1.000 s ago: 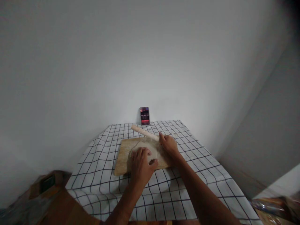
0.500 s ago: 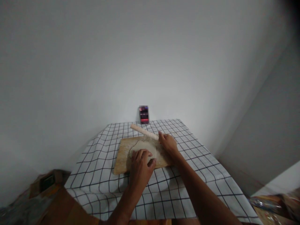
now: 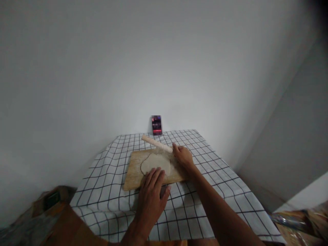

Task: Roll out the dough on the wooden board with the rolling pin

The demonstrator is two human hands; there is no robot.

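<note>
A flat, roughly round sheet of dough (image 3: 156, 162) lies on a floured wooden board (image 3: 132, 171). My left hand (image 3: 153, 186) is open, fingers stretched out, its fingertips resting at the dough's near edge. In my right hand (image 3: 183, 155) is one end of a pale wooden rolling pin (image 3: 156, 142). The pin slants up to the left, its free end beyond the board's far edge. Part of the dough's near side is hidden under my left fingers.
A white cloth with black grid lines (image 3: 107, 191) covers the table. At the back, a phone-like dark panel (image 3: 156, 125), blurred out, leans against the wall. Cardboard boxes (image 3: 55, 201) stand low at left, and plastic-wrapped items (image 3: 294, 222) lie at lower right.
My left hand has drawn back toward me and its curled fingers have straightened, uncovering more dough. My right hand and the rolling pin have hardly moved.
</note>
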